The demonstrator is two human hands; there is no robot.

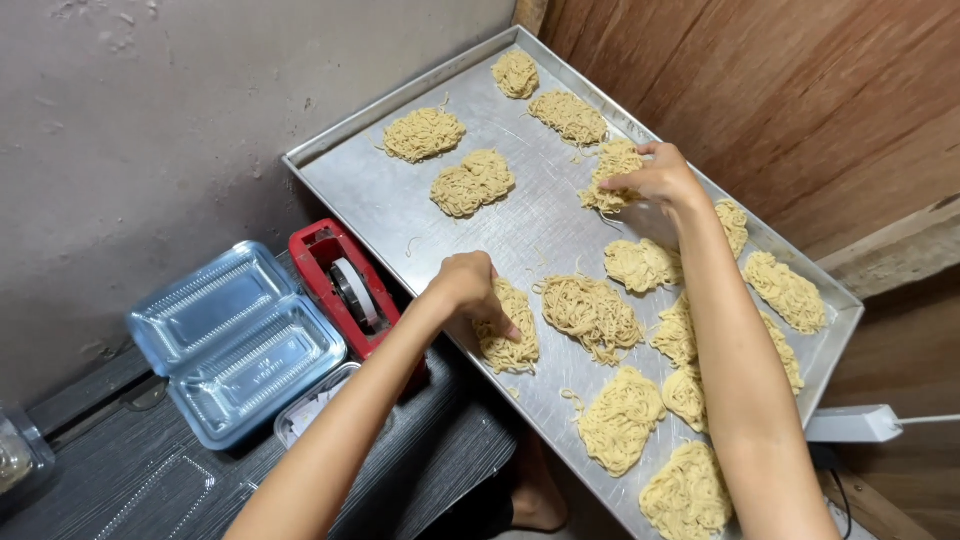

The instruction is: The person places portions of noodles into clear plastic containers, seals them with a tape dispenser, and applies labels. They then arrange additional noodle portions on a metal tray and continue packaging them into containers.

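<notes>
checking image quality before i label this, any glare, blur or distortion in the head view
Head view: sharp throughout, with no motion blur on the left hand or right hand; soft, even light gives the metal tray only a dull sheen, with faint highlights on the clear plastic containers; shadows are soft; wide-angle stretch shows in the forearms at the bottom edge.

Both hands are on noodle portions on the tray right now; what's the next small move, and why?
Probably lift the left hand, whose fingers already curl over a noodle nest at the metal tray's near edge. The open clear clamshell box lies just left. The right hand only pinches a farther nest.
</notes>
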